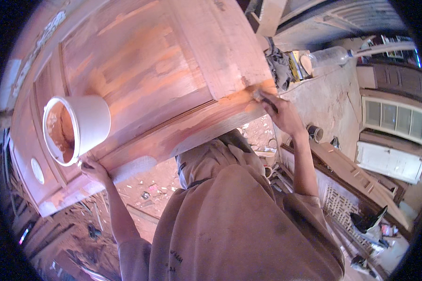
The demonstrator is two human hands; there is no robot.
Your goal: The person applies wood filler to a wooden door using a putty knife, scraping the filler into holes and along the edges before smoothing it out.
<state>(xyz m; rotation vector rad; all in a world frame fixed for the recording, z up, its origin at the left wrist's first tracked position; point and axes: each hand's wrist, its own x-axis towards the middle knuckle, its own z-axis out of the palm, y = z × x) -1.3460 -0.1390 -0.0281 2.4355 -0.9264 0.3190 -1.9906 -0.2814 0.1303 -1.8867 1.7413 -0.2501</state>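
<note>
A wooden door (192, 42) with recessed panels lies in front of me, streaked with orange patches. On its left part stands a white plastic bucket (94, 117), orange-brown stuff coating its inside. My left hand (96, 171) is at the bucket's lower rim, above the door's near edge. Its fingers look closed on the rim, though partly hidden. At the door's right end, my right hand (282, 112) presses a small greyish piece (257, 95) against a fresh orange patch. Fingers cover most of that piece, so its kind is unclear.
Dark cloth (280, 68) and a clear plastic bottle (330, 56) lie beyond the door's right end. Wooden door panels (361, 171) and a woven lattice piece (340, 206) lean at the right. Scraps litter the earthen floor (150, 189); timber strips (42, 239) lie at lower left.
</note>
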